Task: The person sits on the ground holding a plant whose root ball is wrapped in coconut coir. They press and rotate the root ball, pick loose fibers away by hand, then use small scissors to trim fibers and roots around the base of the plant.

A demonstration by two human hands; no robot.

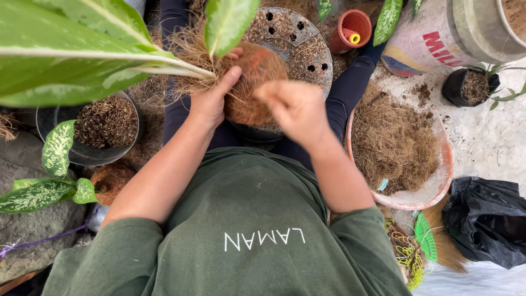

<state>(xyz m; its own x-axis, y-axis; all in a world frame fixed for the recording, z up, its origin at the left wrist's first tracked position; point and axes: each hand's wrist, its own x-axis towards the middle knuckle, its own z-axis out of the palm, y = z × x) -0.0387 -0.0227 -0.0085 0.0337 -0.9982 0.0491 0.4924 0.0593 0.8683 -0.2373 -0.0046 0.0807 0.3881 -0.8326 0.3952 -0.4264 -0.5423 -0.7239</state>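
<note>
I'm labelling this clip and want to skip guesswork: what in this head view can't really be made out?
- Right hand: blurred, its fingertips and grip unclear.
- Fibre-wrapped root ball: its underside is hidden by both hands; the left hand covers its left side.
- Plant leaves: cut off by the top and left edges.
- White bucket: cut off by the top edge.
- Black bag: contents hidden.

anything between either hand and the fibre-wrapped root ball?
Nothing visible. The left hand grips the root ball where the plant stems meet it, thumb against the fibre. The right hand is at its near side, fingers bunched; contact looks likely, though blur hides the fingertips.
</note>
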